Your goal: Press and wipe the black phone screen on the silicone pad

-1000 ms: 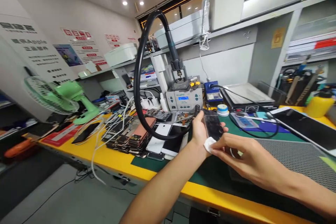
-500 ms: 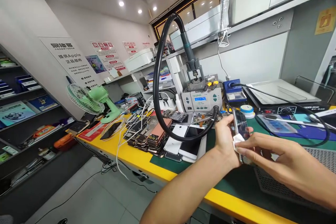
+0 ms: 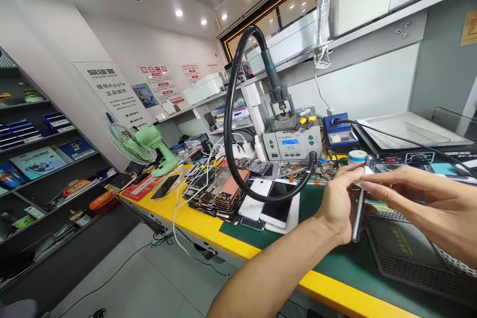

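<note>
My left hand is wrapped round a smartphone with a shiny metal edge, held above the green mat. The phone is turned so that its narrow side faces me, and its screen is out of sight. Between the thumb and fingers of my right hand is a small white wipe, pressed against the phone's upper edge. Below my right hand lies a dark perforated pad, partly covered by the hand.
A hot air station with a looping black hose stands behind. White phones, stacked phone parts and a green fan lie leftward. A blue-lidded tin and a heating plate stand behind my hands.
The phone has turned from showing its face to showing its edge. My right hand with the wipe has moved up along it. The view has shifted slightly.
</note>
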Action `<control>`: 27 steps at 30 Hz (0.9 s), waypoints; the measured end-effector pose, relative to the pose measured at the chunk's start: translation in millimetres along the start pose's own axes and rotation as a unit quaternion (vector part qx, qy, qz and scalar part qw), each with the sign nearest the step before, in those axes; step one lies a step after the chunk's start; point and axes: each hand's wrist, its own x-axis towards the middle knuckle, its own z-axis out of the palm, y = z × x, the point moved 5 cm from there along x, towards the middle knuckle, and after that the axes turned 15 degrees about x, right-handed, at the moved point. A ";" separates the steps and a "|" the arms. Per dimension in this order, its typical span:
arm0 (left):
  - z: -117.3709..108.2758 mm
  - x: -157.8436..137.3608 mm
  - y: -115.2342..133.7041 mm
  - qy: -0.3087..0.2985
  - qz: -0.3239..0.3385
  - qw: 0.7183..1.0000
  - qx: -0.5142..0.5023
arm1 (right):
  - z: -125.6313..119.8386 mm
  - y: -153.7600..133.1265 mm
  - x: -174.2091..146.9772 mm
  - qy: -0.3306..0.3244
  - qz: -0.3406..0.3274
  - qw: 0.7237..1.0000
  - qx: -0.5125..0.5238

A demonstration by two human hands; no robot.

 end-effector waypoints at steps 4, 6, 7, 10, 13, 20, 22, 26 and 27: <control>6.2 -5.5 5.4 -0.027 0.026 0.999 0.019 | 5.1 -16.2 0.4 -0.041 -0.018 0.997 0.069; 12.7 -9.9 4.5 -0.075 0.014 0.997 0.004 | 6.4 -23.2 1.2 -0.033 -0.013 0.996 0.082; 13.9 -11.4 3.9 -0.085 0.011 0.996 -0.002 | 6.6 -25.6 2.4 -0.025 -0.014 0.997 0.073; 7.5 -12.1 2.0 -0.044 0.024 0.998 0.046 | 3.4 -27.7 7.7 0.005 -0.022 0.997 0.077; 6.8 -13.9 -3.3 -0.056 0.001 0.995 0.088 | -4.0 -27.3 12.6 0.025 -0.029 0.995 0.087; 19.9 -26.4 15.6 0.013 0.079 0.966 0.246 | -19.2 -25.8 19.9 0.028 0.008 0.991 0.133; 21.7 -28.2 19.7 0.036 0.079 0.961 0.263 | -20.0 -23.3 21.5 0.001 0.039 0.987 0.154; 14.8 -26.2 13.9 0.022 0.016 0.964 0.265 | -24.3 -21.3 24.5 -0.017 0.081 0.980 0.179; 11.1 -25.5 11.4 0.018 -0.005 0.961 0.274 | -25.5 -21.2 25.3 -0.020 0.092 0.979 0.181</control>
